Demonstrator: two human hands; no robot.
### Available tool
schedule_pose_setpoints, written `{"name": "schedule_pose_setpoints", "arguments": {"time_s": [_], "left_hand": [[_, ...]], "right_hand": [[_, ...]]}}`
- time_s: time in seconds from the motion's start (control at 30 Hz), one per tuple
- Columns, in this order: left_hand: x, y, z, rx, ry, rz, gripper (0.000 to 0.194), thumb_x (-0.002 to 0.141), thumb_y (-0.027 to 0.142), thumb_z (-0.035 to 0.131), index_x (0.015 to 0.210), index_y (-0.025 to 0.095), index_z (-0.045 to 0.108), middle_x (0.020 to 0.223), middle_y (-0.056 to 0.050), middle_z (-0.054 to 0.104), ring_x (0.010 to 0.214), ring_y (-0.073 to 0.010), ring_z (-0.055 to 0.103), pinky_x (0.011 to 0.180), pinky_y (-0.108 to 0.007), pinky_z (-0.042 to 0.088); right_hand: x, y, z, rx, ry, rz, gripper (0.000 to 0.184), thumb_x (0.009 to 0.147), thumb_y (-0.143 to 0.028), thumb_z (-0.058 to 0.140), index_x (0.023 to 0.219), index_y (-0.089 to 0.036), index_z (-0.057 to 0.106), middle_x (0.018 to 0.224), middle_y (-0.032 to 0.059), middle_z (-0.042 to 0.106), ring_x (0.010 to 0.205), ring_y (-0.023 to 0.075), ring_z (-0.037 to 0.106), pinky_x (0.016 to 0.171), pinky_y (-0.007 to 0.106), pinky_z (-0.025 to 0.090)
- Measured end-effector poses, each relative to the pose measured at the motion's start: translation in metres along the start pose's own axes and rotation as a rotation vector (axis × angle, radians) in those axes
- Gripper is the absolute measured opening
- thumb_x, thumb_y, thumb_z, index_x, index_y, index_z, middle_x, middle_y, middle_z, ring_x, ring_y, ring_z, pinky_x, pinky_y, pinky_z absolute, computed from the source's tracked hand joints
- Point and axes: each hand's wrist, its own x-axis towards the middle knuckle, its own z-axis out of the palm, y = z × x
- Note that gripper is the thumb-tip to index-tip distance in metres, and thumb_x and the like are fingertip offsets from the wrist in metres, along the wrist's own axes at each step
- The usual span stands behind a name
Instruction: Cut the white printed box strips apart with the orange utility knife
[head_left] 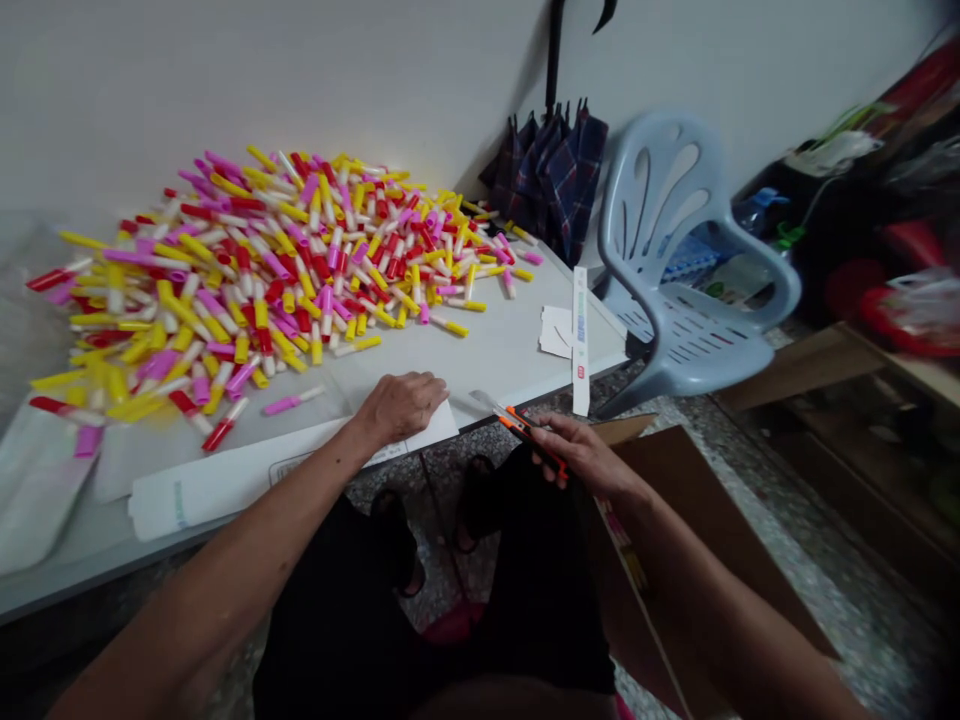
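The bare left hand (401, 407) partly hides a long white cardboard strip (217, 485). Its faint print (178, 505) is illegibly small.

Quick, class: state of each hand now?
Left hand: on the white carton; grip cannot be told.
Right hand: closed, holding the orange-black cutting tool.

No words here can be read for sure. The tall white strip (580, 345), a little way from the middle toward 3 o'clock, has blue-green letters going down it and a small red sign near its 6 o'clock end. Both are too blurry to read. The long white card (225, 487), toward 8 o'clock, has pale green print and a thin dark frame, too fuzzy to read.
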Motion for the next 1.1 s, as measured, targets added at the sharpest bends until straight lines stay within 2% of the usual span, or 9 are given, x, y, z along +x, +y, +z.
{"name": "schedule_pose_setpoints", "arguments": {"time_s": [0.1,0.2,0.37,0.5,0.63,0.77,0.93,1.03,1.1], "left_hand": [[-0.002,0.006,-0.001,0.01,0.027,-0.067,0.027,0.108,0.037,0.048,0.102,0.022,0.07,0.094,-0.005,0.073,0.089,-0.0224,0.07,0.064,-0.034,0.043],[-0.005,0.008,0.001,-0.066,0.114,-0.089,0.026,0.108,0.035,0.05,0.101,0.021,0.071,0.093,-0.004,0.073,0.089,-0.0206,0.068,0.073,-0.034,0.049],[-0.01,0.004,0.008,-0.144,0.267,-0.032,0.024,0.107,0.03,0.052,0.102,0.021,0.073,0.09,-0.003,0.074,0.085,-0.0174,0.067,0.076,-0.032,0.051],[-0.012,0.003,0.009,-0.145,0.327,-0.012,0.021,0.106,0.029,0.055,0.102,0.02,0.074,0.088,-0.002,0.075,0.083,-0.0173,0.067,0.076,-0.032,0.052],[-0.011,0.004,0.008,-0.153,0.334,-0.006,0.02,0.105,0.029,0.057,0.101,0.02,0.073,0.086,-0.002,0.074,0.082,-0.0181,0.067,0.076,-0.033,0.053],[-0.011,0.003,0.01,-0.159,0.33,0.008,0.02,0.103,0.036,0.061,0.103,0.019,0.072,0.095,-0.003,0.077,0.088,-0.0197,0.067,0.078,-0.034,0.054],[-0.009,0.003,0.011,-0.17,0.278,0.008,0.028,0.101,0.045,0.065,0.108,0.019,0.072,0.103,-0.006,0.076,0.095,-0.0224,0.065,0.084,-0.038,0.054],[-0.008,0.003,0.009,-0.161,0.24,0.03,0.032,0.101,0.046,0.064,0.116,0.019,0.073,0.106,-0.006,0.075,0.096,-0.0234,0.062,0.086,-0.04,0.052],[-0.007,0.003,0.008,-0.15,0.209,0.038,0.03,0.102,0.046,0.062,0.114,0.022,0.075,0.105,-0.005,0.074,0.094,-0.0233,0.06,0.085,-0.04,0.051]], "right_hand": [[-0.003,0.016,0.005,0.066,0.008,0.04,0.058,0.088,-0.066,0.072,0.123,-0.02,0.061,0.075,-0.0023,0.065,0.051,0.0097,0.059,0.04,0.017,0.044],[0.002,0.013,0.001,0.044,-0.056,0.047,0.054,0.09,-0.064,0.072,0.121,-0.02,0.064,0.075,-0.002,0.066,0.05,0.0091,0.06,0.039,0.016,0.045],[0.012,0.007,-0.007,0.02,-0.165,0.057,0.047,0.093,-0.06,0.07,0.119,-0.02,0.068,0.074,-0.0029,0.065,0.048,0.0085,0.06,0.037,0.015,0.043],[0.016,0.007,-0.004,0.012,-0.224,0.053,0.042,0.095,-0.057,0.069,0.114,-0.02,0.069,0.076,-0.0024,0.067,0.047,0.0077,0.059,0.037,0.015,0.043],[0.018,0.006,-0.002,0.005,-0.25,0.058,0.042,0.095,-0.057,0.07,0.113,-0.019,0.069,0.074,-0.0028,0.066,0.046,0.0077,0.059,0.036,0.015,0.042],[0.024,0.0,-0.004,-0.043,-0.301,0.059,0.044,0.094,-0.059,0.069,0.112,-0.019,0.07,0.073,-0.0031,0.064,0.046,0.0082,0.059,0.036,0.016,0.043],[0.039,-0.018,-0.009,-0.129,-0.379,0.08,0.043,0.096,-0.057,0.068,0.118,-0.02,0.069,0.072,-0.0037,0.064,0.047,0.0083,0.058,0.037,0.016,0.042],[0.046,-0.028,-0.01,-0.184,-0.436,0.086,0.04,0.098,-0.056,0.066,0.113,-0.02,0.07,0.072,-0.0034,0.064,0.047,0.0079,0.058,0.039,0.017,0.044],[0.048,-0.031,-0.01,-0.206,-0.449,0.081,0.04,0.098,-0.056,0.066,0.113,-0.02,0.071,0.073,-0.003,0.064,0.047,0.0081,0.057,0.039,0.017,0.043]]}}
